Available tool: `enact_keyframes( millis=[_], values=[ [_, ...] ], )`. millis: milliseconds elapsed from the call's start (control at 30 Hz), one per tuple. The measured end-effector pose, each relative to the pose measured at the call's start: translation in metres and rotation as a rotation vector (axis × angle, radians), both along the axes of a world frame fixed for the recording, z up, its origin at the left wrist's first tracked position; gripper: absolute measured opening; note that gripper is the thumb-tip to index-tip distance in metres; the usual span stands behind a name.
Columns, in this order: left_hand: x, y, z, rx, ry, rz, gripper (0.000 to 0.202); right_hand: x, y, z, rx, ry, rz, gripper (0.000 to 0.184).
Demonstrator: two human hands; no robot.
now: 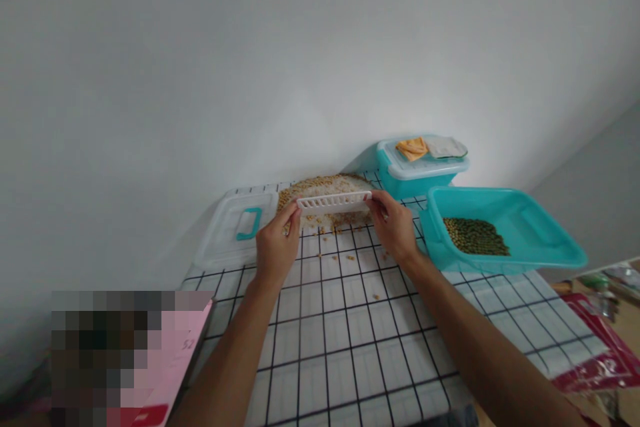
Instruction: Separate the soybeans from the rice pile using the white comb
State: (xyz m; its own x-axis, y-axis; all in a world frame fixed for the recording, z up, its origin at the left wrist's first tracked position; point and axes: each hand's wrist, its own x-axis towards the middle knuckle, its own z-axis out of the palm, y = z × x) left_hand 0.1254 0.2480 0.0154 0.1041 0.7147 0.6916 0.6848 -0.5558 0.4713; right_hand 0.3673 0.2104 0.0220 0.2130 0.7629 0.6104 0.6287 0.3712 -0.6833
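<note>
A white slotted plastic strip (pixel 334 204) is held level between my two hands, above the tabletop. My left hand (pixel 278 243) pinches its left end, and my right hand (pixel 394 225) grips the right end. Just behind the strip lies a spread heap of pale grains mixed with yellow kernels (pixel 327 183), partly hidden by it. Several loose kernels (pixel 350 257) are scattered on the cloth in front.
A black-and-white checked cloth (pixel 345 353) covers the table. Left lies a clear lid (pixel 225 230) with a turquoise handle. Right stands a turquoise bin (pixel 545 227) holding green beans (pixel 477 237). Behind it, a lidded box (pixel 417 180) bears folded cloths (pixel 445 147). Pink packaging (pixel 185 340) is front left.
</note>
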Motion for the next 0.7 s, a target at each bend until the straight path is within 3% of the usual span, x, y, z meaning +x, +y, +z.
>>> enact_keyframes(
  millis=[700],
  values=[
    [0.0017,-0.0007,-0.0027,0.077,-0.003,-0.034,0.03,0.0005,-0.0036,0.0003,-0.015,0.01,0.019,0.019]
  ],
)
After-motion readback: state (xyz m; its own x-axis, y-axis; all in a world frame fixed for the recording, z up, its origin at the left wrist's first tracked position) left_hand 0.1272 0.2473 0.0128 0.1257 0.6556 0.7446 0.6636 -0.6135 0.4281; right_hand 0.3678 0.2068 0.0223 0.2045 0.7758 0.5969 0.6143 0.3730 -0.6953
